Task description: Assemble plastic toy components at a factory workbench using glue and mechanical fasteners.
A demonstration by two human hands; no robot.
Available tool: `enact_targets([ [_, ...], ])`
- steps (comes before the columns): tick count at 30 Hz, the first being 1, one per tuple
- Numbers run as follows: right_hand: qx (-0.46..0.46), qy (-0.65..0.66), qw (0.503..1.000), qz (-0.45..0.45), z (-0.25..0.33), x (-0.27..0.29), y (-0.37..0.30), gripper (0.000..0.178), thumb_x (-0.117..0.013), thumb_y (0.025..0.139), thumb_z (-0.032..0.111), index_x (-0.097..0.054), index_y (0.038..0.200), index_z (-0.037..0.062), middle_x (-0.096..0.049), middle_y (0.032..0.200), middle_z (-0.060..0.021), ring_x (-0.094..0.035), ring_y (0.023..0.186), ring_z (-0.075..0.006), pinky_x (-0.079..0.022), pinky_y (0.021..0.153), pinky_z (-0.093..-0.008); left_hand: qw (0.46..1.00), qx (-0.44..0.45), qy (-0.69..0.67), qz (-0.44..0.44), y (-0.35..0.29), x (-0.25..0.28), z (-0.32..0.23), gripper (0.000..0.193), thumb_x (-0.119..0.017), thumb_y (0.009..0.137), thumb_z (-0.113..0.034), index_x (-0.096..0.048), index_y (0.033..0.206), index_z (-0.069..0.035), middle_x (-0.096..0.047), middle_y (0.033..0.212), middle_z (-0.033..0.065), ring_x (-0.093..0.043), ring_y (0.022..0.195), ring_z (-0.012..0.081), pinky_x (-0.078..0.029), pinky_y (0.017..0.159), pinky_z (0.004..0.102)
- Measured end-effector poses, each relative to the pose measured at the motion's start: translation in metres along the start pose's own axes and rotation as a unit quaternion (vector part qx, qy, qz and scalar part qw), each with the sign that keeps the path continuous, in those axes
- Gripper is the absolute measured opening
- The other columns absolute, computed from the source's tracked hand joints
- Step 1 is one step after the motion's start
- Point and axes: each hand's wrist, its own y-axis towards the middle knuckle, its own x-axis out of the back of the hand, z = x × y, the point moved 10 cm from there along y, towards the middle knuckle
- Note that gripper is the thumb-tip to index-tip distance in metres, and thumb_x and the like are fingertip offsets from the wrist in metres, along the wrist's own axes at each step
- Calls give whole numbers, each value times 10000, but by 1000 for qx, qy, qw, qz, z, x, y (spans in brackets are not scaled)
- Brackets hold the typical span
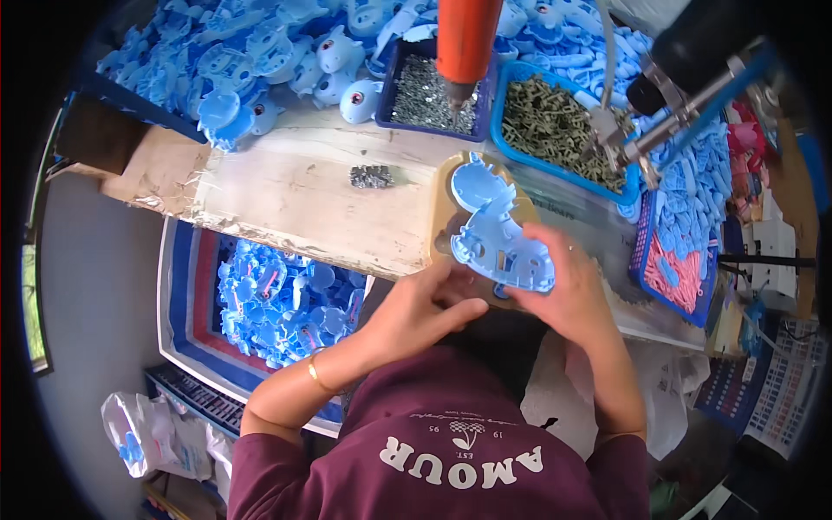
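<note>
A light-blue hollow plastic toy shell half (498,238), open side up with posts and slots inside, is over a tan holding block (444,204) at the bench's front edge. My right hand (563,286) grips the shell's right side, fingers along its rim and thumb beneath. Just left of the shell's lower end is my left hand (429,312), thumb stretched out toward the right and fingers bent; their tips are partly hidden, and nothing shows in them. Above the shell hangs an orange power screwdriver (468,43), its bit pointing down.
Behind stand a dark tray of screws (416,82) and a blue tray of olive-grey small parts (542,117), before heaped blue shells (260,52). A screw pile (371,177) lies on the bench. Right is a purple basket of pink pieces (672,277); lower left, a lined bin (204,299) holds blue parts.
</note>
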Motion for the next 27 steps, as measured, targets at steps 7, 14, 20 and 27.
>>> enact_targets([
  [7,85,28,996,-17,9,1,8,855,-907,623,115,-514,1382,89,-561,1384,-134,-517,1309,-356,-447,1065,-440,883,-261,387,-44,-15,-8,-56,219,-774,867,-116,-681,1044,-28,-681,804,75,-661,681,231,-523,606,322],
  [14,5,-20,999,-26,-19,12,-6,710,-871,685,173,-586,1327,66,-589,1250,-123,-560,1186,-336,-469,985,-441,793,-320,510,-89,8,-17,-64,508,-801,802,-199,-620,1260,-76,-609,1284,107,-566,1174,335,-474,969,441],
  [20,32,-58,997,-44,-13,12,-9,630,-850,722,252,-627,1283,70,-608,1178,-84,-571,1104,-304,-453,929,-425,768,-314,555,-56,35,-33,-47,627,-756,848,-299,-537,1386,-63,-510,1450,128,-444,1368,361,-361,1136,509],
  [27,21,-142,989,-16,-14,7,-8,587,-842,736,310,-656,1253,102,-618,1162,-46,-570,1071,-259,-411,871,-395,758,-311,571,-46,44,-39,-42,606,-742,856,-290,-543,1375,-49,-520,1436,128,-465,1347,345,-346,1151,532],
])
